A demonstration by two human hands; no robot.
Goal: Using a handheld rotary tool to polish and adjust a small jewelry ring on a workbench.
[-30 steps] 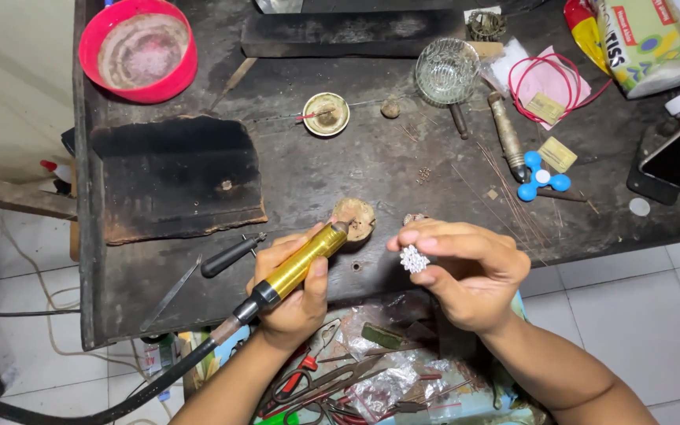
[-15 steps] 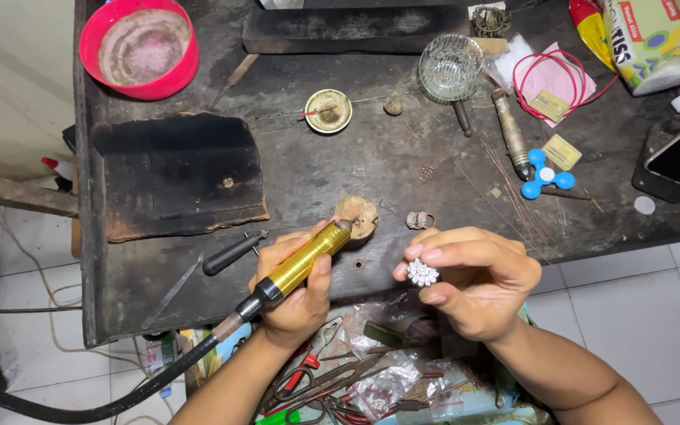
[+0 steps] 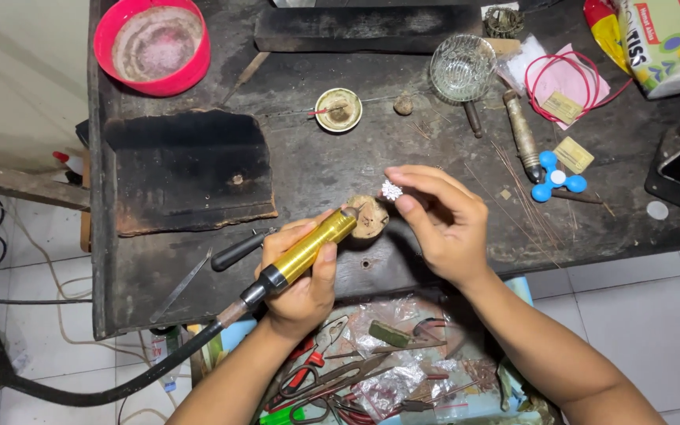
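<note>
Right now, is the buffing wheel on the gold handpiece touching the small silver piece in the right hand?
Apart. The head view shows dark bench between the buffing wheel and the silver piece pinched in the right hand.

The left hand (image 3: 302,277) is curled in a closed grip, thumb on top. The right hand (image 3: 442,224) pinches with thumb and fingertips, wrist bent.

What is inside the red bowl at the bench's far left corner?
The red bowl holds a pale, greyish-white crust or residue ringed across its bottom, with no tool or loose piece visible. Whether it is dry or liquid cannot be told. Both hands work well away from it.
</note>
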